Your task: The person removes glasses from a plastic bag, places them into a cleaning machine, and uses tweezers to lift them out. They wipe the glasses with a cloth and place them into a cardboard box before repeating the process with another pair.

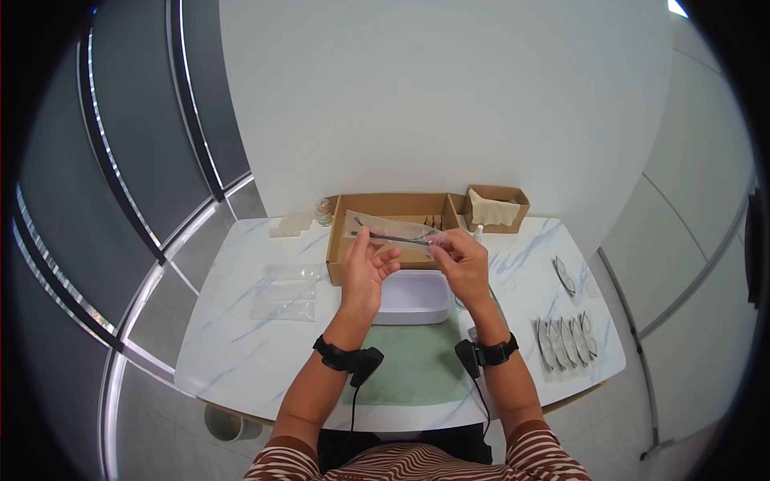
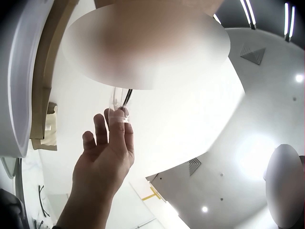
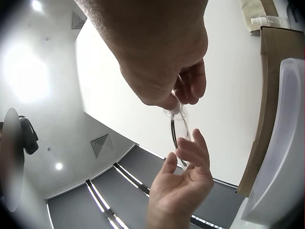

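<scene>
A clear plastic bag with dark-framed glasses (image 1: 393, 237) inside is held level between the two hands, above the cardboard box. At its left end, the left hand (image 1: 366, 276) holds it with the thumb against the front, palm turned toward the head camera. The right hand (image 1: 465, 264) pinches the right end between thumb and index finger. In the left wrist view, the right hand (image 2: 102, 162) has its other fingers spread off the bag. In the right wrist view, the dark temple (image 3: 174, 131) runs from the right fingertips to the left hand (image 3: 183, 188).
Behind the white tray (image 1: 415, 317) stands a divided cardboard box (image 1: 335, 264). A smaller box (image 1: 521, 218) holds a beige cloth. Clear bags (image 1: 285, 293) lie on the left, glasses (image 1: 565, 275) and several bagged pairs (image 1: 565, 343) on the right. A green mat (image 1: 409, 369) lies in front.
</scene>
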### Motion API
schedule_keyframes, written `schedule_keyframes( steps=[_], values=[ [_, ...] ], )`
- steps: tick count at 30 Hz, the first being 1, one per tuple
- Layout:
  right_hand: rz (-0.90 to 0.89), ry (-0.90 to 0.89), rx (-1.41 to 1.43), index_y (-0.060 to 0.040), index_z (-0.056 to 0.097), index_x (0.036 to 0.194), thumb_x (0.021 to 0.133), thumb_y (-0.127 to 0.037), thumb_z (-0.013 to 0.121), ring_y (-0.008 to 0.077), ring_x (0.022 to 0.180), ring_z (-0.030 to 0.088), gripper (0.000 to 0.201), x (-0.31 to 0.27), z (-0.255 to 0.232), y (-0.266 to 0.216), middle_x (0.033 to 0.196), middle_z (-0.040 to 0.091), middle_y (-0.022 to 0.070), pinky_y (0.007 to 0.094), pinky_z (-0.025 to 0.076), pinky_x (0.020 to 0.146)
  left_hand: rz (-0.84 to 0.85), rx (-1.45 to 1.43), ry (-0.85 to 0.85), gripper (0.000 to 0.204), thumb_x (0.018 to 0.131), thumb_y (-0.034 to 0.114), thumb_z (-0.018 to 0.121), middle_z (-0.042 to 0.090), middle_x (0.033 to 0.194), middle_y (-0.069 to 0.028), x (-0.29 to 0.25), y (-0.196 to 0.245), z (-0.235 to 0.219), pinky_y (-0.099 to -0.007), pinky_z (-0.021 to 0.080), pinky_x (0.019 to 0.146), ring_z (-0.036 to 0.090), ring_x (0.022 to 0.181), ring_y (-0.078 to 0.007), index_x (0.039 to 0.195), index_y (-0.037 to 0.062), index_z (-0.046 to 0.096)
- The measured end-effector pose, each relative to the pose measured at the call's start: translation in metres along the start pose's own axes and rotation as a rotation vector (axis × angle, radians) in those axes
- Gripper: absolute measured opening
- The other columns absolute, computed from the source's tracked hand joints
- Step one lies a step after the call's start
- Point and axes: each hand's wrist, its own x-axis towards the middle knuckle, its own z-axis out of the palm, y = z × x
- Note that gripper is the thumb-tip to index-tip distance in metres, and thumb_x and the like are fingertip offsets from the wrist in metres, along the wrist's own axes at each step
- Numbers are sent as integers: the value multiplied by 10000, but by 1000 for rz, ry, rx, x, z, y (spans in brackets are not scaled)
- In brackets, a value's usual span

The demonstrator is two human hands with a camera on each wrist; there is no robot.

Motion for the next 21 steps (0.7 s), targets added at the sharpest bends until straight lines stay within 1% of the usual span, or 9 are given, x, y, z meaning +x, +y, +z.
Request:
schedule_keyframes(
  steps=[2,8,9,11,13,15,17,19,21],
  values=[
    [45,4,56,-4,748,966,836,12,749,143,730,645,131,0,-2,5,876,697,73,278,506,647,45,-3,116,245,1070,302,559,664,927,-40,6,1,-14,-272,578,634,696,807,-166,1136,73,619],
    [31,-144,31,0,752,979,839,7,753,145,762,658,140,0,-4,-8,879,704,75,280,514,672,178,193,151,224,1065,251,559,652,935,-43,-6,22,-60,-265,582,640,673,775,-148,1100,46,642],
    [23,-167,17,-1,754,985,840,4,755,146,763,657,145,-1,-3,-9,876,704,74,279,515,675,173,209,181,224,1065,251,559,652,935,-43,-8,30,-69,-265,582,640,673,775,-148,1100,46,642],
    [39,-174,49,2,757,1004,862,-15,751,131,752,659,143,-1,-4,-10,856,720,74,274,520,678,250,276,209,211,1061,231,559,654,918,-43,-11,55,-89,-253,589,646,676,777,-139,1081,42,650],
    [208,-194,71,6,759,1016,889,-35,739,113,739,665,135,-1,-9,-8,835,741,71,268,525,678,252,353,255,209,1056,226,563,658,907,-43,-15,81,-117,-249,594,657,679,778,-136,1067,39,655],
    [229,-201,85,8,762,1026,906,-58,732,99,728,666,140,1,-14,-5,813,749,66,263,527,676,262,422,294,207,1052,221,567,661,896,-42,-20,105,-148,-245,600,668,683,779,-134,1053,37,660],
    [253,-188,33,5,764,1024,901,-70,737,102,734,672,147,4,-18,1,814,748,63,261,530,682,244,507,424,192,1026,205,581,657,889,-44,-23,123,-180,-260,597,679,686,775,-143,1014,29,658],
    [267,-191,4,6,763,1021,899,-78,740,105,732,674,151,5,-18,3,814,751,63,263,534,690,234,524,461,184,1015,193,589,660,864,-45,-23,132,-207,-253,600,676,690,765,-146,986,29,666],
    [282,-195,-25,3,763,1020,893,-80,747,113,734,681,153,6,-18,7,813,753,73,268,538,696,149,506,498,180,1011,185,591,662,849,-48,-17,133,-229,-255,602,677,694,770,-147,968,30,670]
  ],
)
